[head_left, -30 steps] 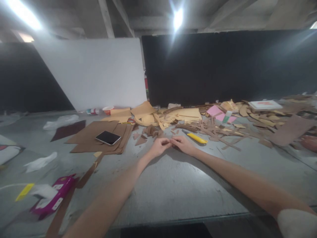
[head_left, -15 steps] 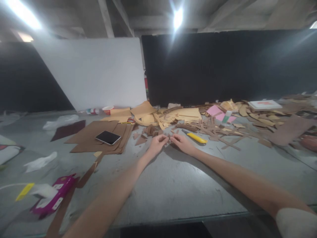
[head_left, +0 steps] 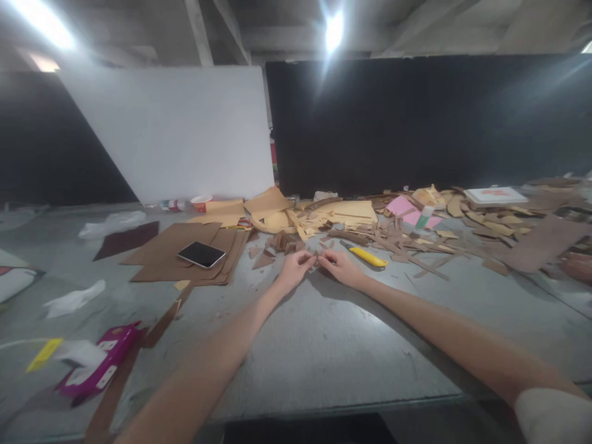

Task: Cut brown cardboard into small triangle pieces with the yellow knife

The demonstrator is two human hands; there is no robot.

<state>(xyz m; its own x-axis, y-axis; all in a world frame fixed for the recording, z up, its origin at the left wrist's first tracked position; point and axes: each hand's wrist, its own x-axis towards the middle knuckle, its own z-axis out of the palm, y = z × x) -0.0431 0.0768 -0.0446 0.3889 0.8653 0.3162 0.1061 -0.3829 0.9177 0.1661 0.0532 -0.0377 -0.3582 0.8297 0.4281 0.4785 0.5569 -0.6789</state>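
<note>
In the middle of the head view my left hand and my right hand meet just above the table, fingertips almost touching. Each is closed in a pinch of thumb and forefinger. Between them sits a small brown scrap, its lower part and exact shape hard to make out. Right of my right hand lies a yellow utility knife, its blade end toward the upper left. Torn brown scraps lie left of and behind my left hand.
A black phone rests on stacked brown sheets to the left. Nearer me is a purple tissue pack. Tan offcuts, brown strips and a glue stick clutter the table's back, against a black panel.
Both hands keep the same pinch around the small brown scrap, with barely any movement. The view has shifted very slightly.
</note>
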